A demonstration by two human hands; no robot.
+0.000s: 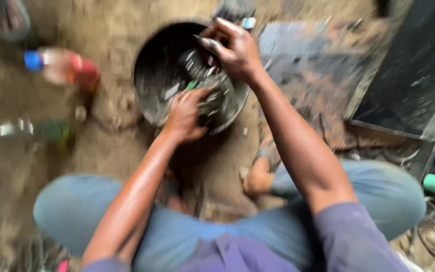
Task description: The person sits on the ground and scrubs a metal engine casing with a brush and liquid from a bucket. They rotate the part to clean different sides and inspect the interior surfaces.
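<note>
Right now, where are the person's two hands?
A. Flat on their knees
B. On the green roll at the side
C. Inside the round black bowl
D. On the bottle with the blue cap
C: both the left hand and the right hand are over the black bowl, on the dirty metal part in it, well away from the bottle on the dirt floor.

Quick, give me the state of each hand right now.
Left hand: closed on a greasy metal part over the black basin.
Right hand: fingers curled on the same part's top; exact grip is blurred.
</note>
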